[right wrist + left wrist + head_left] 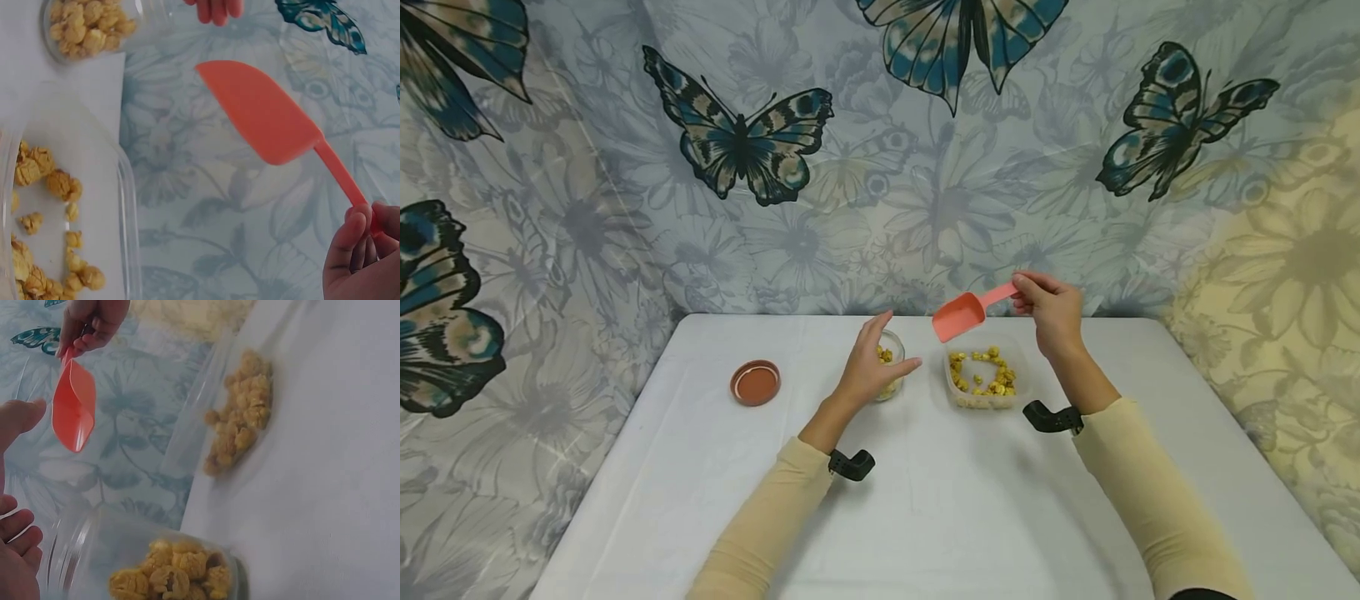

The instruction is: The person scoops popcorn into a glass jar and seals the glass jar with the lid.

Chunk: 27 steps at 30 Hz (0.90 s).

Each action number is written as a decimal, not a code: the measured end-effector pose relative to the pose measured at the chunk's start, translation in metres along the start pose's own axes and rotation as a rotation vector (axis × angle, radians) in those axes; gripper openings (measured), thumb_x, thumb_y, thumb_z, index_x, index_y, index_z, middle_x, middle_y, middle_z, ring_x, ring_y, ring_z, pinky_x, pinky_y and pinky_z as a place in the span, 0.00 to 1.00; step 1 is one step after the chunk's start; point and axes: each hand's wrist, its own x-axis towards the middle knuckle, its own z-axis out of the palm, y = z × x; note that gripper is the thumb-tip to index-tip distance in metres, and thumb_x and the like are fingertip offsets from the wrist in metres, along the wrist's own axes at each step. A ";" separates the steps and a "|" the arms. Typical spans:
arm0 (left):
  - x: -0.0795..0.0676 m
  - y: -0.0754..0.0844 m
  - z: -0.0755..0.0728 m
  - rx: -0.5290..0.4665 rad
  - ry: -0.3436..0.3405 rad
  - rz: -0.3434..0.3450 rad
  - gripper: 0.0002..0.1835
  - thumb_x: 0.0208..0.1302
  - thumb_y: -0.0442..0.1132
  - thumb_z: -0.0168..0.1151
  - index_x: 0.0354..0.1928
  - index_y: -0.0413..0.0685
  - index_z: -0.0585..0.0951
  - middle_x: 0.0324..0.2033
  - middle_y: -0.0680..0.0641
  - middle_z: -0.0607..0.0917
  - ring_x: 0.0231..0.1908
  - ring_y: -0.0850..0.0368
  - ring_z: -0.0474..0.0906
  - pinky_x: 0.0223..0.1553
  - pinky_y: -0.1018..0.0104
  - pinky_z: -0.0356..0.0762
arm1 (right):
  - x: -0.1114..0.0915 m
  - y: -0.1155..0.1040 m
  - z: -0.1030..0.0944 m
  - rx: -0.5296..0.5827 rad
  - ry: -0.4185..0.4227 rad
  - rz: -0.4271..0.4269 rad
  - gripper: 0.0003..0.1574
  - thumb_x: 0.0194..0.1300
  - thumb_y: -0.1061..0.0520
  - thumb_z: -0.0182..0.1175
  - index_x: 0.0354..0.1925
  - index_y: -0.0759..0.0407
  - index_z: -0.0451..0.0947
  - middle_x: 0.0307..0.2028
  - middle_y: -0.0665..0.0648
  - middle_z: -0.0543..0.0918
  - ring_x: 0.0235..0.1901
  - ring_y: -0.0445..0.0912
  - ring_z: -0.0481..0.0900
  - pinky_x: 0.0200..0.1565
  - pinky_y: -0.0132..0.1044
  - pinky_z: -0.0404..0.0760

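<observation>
My right hand (pixel 1060 321) pinches the end of the handle of a coral-pink scoop (pixel 959 317), held in the air above a clear plastic container (pixel 985 402). No popcorn shows in the scoop. Caramel popcorn (pixel 1000 385) lies round the container's sides, with part of its floor bare. A glass jar (pixel 891 342), partly hidden behind my left hand (pixel 867 371), holds more popcorn (pixel 169 575) at its bottom. My left thumb and fingers are spread beside the jar's mouth; whether they touch the glass I cannot tell.
A round brown lid (pixel 756 383) rests on the white-covered table (pixel 700 500), left of the jar. Behind the table's far edge hangs a butterfly-patterned cloth (pixel 925 242). Each wrist wears a black camera mount (pixel 852 465).
</observation>
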 end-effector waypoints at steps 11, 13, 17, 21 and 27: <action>0.001 0.011 0.009 0.004 -0.036 0.019 0.47 0.56 0.48 0.72 0.73 0.45 0.59 0.72 0.41 0.61 0.72 0.43 0.58 0.69 0.42 0.63 | 0.000 -0.001 -0.010 -0.048 0.030 -0.002 0.04 0.62 0.62 0.66 0.32 0.54 0.85 0.25 0.47 0.86 0.18 0.38 0.80 0.23 0.25 0.80; 0.000 0.013 0.011 0.016 -0.039 0.034 0.47 0.56 0.49 0.72 0.73 0.44 0.59 0.72 0.40 0.62 0.72 0.43 0.58 0.69 0.43 0.63 | 0.001 0.000 -0.013 -0.059 0.032 -0.007 0.04 0.61 0.61 0.66 0.37 0.59 0.85 0.25 0.47 0.86 0.18 0.38 0.79 0.23 0.24 0.79; -0.001 0.016 0.014 0.062 -0.047 0.062 0.48 0.55 0.49 0.73 0.73 0.44 0.59 0.71 0.40 0.63 0.71 0.43 0.59 0.69 0.44 0.64 | 0.001 0.001 -0.018 -0.092 0.042 -0.010 0.11 0.61 0.59 0.67 0.41 0.64 0.84 0.26 0.47 0.86 0.18 0.38 0.78 0.22 0.24 0.79; -0.001 0.017 0.018 0.105 -0.059 0.083 0.47 0.55 0.50 0.72 0.73 0.42 0.60 0.70 0.40 0.64 0.71 0.44 0.60 0.69 0.46 0.65 | 0.000 0.001 -0.020 -0.122 0.063 -0.003 0.11 0.62 0.58 0.67 0.41 0.63 0.83 0.26 0.46 0.86 0.19 0.37 0.78 0.23 0.25 0.79; -0.003 0.019 0.023 0.140 -0.092 0.095 0.46 0.57 0.51 0.70 0.73 0.43 0.60 0.70 0.41 0.65 0.70 0.45 0.61 0.68 0.47 0.67 | 0.000 0.001 -0.022 -0.150 0.092 0.007 0.09 0.61 0.58 0.67 0.39 0.62 0.83 0.26 0.46 0.85 0.18 0.36 0.77 0.22 0.24 0.79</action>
